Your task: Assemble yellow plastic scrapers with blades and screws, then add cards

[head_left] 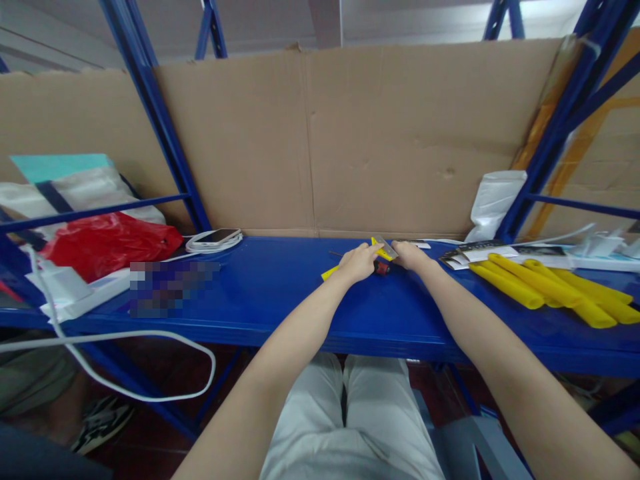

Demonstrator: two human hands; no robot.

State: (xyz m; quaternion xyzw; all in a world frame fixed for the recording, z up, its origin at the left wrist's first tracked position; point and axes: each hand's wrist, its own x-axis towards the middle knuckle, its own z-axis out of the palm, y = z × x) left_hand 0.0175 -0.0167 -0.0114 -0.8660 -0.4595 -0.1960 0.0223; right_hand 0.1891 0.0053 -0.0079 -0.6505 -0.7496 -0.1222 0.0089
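My left hand (358, 263) has its fingers closed at the near edge of a small flat piece, yellow along one side and silver-grey on its face (386, 248). My right hand (409, 256) is closed at the other end of that piece, its fingertips partly hidden. Under the left wrist a yellow strip (329, 273) sticks out; whether it belongs to the same piece I cannot tell. Between the hands lies a small red and black object (381, 268), mostly covered. A thin dark rod (335, 253) shows just beyond the left hand.
Several yellow tubes (545, 287) lie at right, with printed papers (470, 253) behind. A white pouch (495, 203) leans on the cardboard back (380, 140). At left are a phone (223, 236), a red bag (113, 243) and a power strip (97, 293); a white cable (210, 363) hangs over the edge.
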